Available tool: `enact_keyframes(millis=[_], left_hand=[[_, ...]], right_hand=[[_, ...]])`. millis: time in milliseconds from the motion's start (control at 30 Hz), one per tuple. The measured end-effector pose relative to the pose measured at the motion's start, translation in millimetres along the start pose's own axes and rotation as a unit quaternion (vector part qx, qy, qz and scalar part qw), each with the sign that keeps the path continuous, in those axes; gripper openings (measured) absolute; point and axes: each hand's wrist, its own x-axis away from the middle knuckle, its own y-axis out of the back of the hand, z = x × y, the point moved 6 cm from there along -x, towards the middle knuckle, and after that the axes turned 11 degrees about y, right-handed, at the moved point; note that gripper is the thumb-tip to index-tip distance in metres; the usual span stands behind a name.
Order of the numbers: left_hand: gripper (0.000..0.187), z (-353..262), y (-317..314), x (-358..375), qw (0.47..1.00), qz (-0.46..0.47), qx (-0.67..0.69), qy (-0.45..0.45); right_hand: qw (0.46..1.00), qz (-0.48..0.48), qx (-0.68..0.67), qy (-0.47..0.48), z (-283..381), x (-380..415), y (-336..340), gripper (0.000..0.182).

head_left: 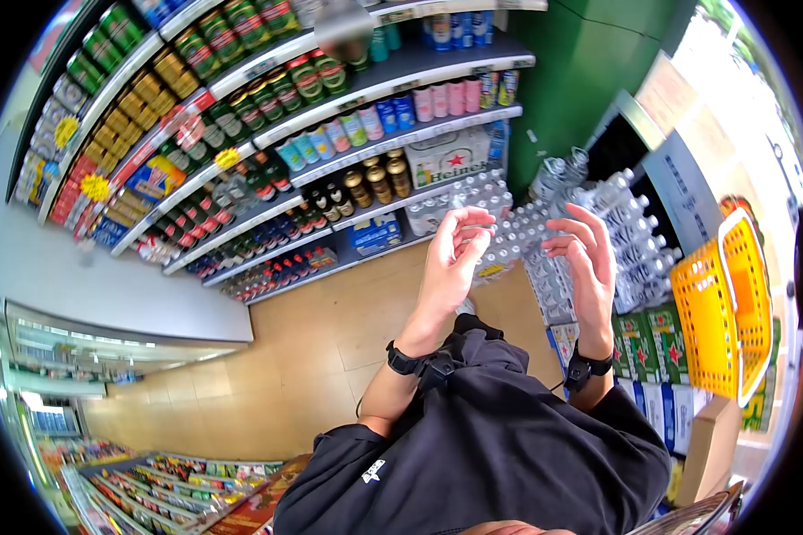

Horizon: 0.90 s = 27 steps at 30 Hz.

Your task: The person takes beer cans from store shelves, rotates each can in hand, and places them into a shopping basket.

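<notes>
My left hand [452,260] is raised in front of my body, its fingers loosely bent and apart, with nothing in it. My right hand [591,254] is held up across from it, fingers spread and slightly curled, also holding nothing. The palms roughly face each other with a gap between them. Beyond and between the hands stand packs of clear water bottles [519,227] on the floor. More bottled water [629,236] is stacked just past my right hand. Each wrist wears a black strap with a small device.
Shelves of canned and bottled drinks [308,147] curve along the far side. A yellow basket [698,294] sits at the right above green beer cartons [653,343], near a cardboard box [709,446]. Tiled floor [312,339] stretches to the left. Snack shelves [165,486] are at the lower left.
</notes>
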Motion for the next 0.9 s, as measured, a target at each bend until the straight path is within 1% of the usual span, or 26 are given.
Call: enact_keyframes(millis=[267,433,533,667,767,833,867,900], left_hand=[[0.029,28,-105,-1,0.987,0.15,-0.017,0.049],[0.029,50,-185,0,0.966,0.241,-0.025,0.088],[0.031,60,-237,0,0.947,0.304,-0.042,0.097],[0.033,71,-318,-2,0.921,0.375,-0.057,0.087],[0.036,66,-387,-1,0.898,0.426,-0.076,0.079],[0.037,60,-438,-2,0.875,0.468,-0.121,0.042],[0.037,57,-465,-2,0.859,0.491,-0.136,0.057],[0.036,55,-495,-1,0.841,0.527,-0.109,0.056]], right_hand=[[0.985,-0.148,0.079,0.042,49,66,86,0.049],[0.965,-0.231,0.113,0.053,77,107,145,0.049],[0.952,-0.265,0.137,0.076,94,129,183,0.051],[0.929,-0.313,0.166,0.103,119,160,238,0.051],[0.91,-0.353,0.184,0.119,140,181,279,0.052],[0.901,-0.368,0.186,0.136,150,194,306,0.053],[0.894,-0.383,0.187,0.139,155,200,317,0.054],[0.889,-0.391,0.189,0.143,159,204,329,0.054]])
